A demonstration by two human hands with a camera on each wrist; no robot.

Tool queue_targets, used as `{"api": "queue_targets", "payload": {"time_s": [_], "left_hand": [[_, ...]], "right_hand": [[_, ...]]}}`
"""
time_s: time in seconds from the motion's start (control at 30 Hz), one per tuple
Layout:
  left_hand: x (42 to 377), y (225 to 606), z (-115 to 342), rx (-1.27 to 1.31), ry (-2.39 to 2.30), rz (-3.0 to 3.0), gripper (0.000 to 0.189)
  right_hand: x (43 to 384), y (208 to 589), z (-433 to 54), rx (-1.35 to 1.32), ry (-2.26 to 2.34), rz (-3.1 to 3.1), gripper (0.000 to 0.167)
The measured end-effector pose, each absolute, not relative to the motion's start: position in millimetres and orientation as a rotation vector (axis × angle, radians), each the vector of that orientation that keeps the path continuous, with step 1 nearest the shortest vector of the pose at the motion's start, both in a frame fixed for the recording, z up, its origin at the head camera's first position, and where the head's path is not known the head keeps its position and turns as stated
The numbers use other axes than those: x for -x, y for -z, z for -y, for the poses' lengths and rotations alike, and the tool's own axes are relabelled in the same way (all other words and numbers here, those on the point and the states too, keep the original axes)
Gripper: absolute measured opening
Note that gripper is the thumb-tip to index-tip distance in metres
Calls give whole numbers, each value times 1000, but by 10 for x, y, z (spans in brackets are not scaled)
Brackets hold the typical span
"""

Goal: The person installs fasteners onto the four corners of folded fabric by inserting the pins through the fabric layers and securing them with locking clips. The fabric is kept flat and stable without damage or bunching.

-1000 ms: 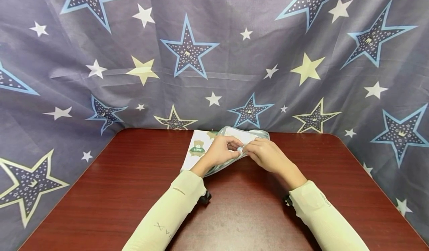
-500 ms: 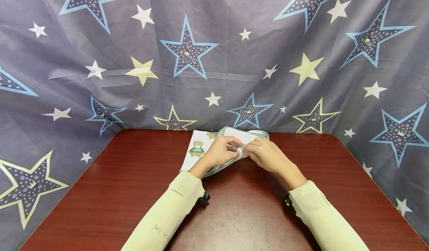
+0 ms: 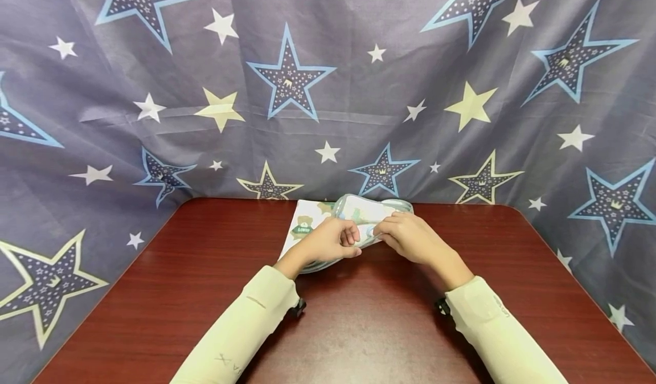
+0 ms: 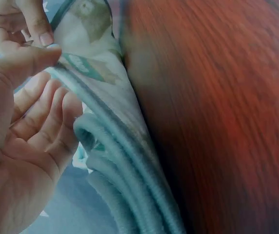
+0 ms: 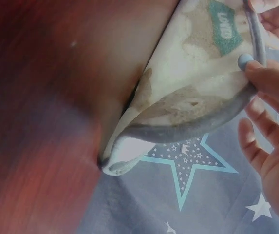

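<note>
A white cloth bib [image 3: 366, 208] with a bear print, grey-green piping and a light-blue snap [image 5: 245, 62] lies folded at the table's far edge. My right hand [image 3: 410, 239] pinches its piped edge beside the snap, thumb on the near side in the right wrist view. My left hand [image 3: 330, 240] is just left of there, its fingers loosely bent and apart from the thumb. The left thumb [image 4: 42, 57] overlaps the piping in the left wrist view. Several piped layers [image 4: 115, 170] bunch beside its fingers. The left hand covers part of the bib in the head view.
A brown wood-grain table [image 3: 328, 327] stretches toward me from the bib. Behind it hangs a grey star-patterned curtain [image 3: 328, 127], close to the bib's far edge. Both forearms wear pale sleeves [image 3: 246, 321] with dark wrist cameras [image 3: 297, 308].
My left hand has moved off the snap area, left and slightly toward me, showing more of the bib's print. My right hand keeps its pinch in nearly the same spot.
</note>
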State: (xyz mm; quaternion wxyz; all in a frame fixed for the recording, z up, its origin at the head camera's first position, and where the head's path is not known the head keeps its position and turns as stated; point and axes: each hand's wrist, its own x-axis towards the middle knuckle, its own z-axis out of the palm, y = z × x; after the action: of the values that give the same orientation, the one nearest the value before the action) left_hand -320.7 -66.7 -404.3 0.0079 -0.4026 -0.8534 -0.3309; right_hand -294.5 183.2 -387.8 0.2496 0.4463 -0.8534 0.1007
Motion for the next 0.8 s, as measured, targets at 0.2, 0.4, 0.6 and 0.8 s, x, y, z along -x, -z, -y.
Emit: {"api": "queue_targets", "payload": {"time_s": [0.2, 0.4, 0.6, 0.8], "left_hand": [[3155, 4021, 650, 1320, 904, 2668, 7], [3110, 4031, 628, 1310, 862, 2699, 9], [3086, 4037, 567, 1392, 753, 2697, 9], [3036, 4054, 494, 1416, 563, 2703, 13]], "right_hand": [[2920, 3834, -1847, -1225, -289, 2357, 11], [2909, 3863, -1907, -1265, -299, 2388, 17], [2900, 3924, -1987, -1298, -264, 2388, 21], [2877, 3981, -2028, -1325, -174, 2385, 28]]}}
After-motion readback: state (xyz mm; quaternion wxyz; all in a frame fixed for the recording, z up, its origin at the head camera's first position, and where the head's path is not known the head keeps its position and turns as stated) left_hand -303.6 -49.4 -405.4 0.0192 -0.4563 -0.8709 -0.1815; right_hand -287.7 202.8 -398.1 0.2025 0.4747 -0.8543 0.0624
